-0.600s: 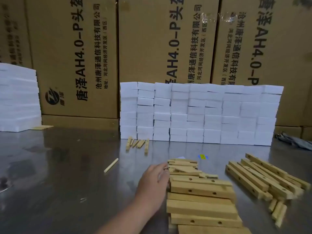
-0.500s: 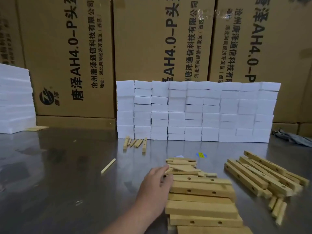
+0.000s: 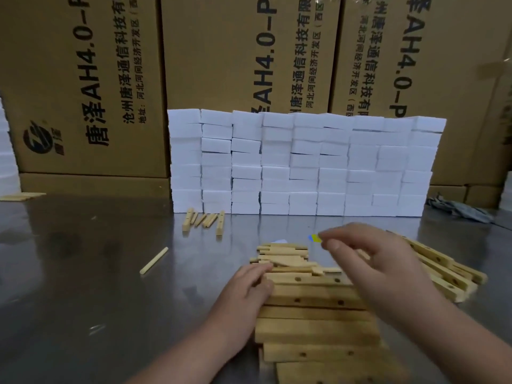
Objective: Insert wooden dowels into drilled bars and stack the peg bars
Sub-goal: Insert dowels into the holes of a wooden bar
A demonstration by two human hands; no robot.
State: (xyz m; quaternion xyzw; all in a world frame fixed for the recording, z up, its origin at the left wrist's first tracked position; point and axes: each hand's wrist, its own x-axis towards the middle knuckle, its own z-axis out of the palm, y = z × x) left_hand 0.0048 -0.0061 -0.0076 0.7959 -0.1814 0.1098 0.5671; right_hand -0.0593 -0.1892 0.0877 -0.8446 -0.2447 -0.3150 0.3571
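Note:
A stack of drilled wooden bars (image 3: 313, 317) lies on the steel table (image 3: 83, 273) in front of me. Thin dowels and strips (image 3: 282, 259) are heaped on its far end. My left hand (image 3: 246, 289) rests against the left end of the stack, with its fingers lying on the upper bars. Blurred by motion, my right hand (image 3: 368, 261) hovers over the right side of the stack. Its fingers reach left above the dowels and I see nothing in them. It partly hides a second pile of drilled bars (image 3: 443, 275) at the right.
One loose dowel (image 3: 153, 260) lies to the left. A few short pieces (image 3: 203, 220) sit by a wall of white foam blocks (image 3: 304, 162). Cardboard boxes (image 3: 83, 92) stand behind it. A grey cloth (image 3: 460, 209) lies at the far right, and a small yellow-blue sticker (image 3: 314, 238) beyond the stack.
My right hand has come into view from the right and now hovers over the stack. My left hand stays at the stack's left end. The camera has shifted a little.

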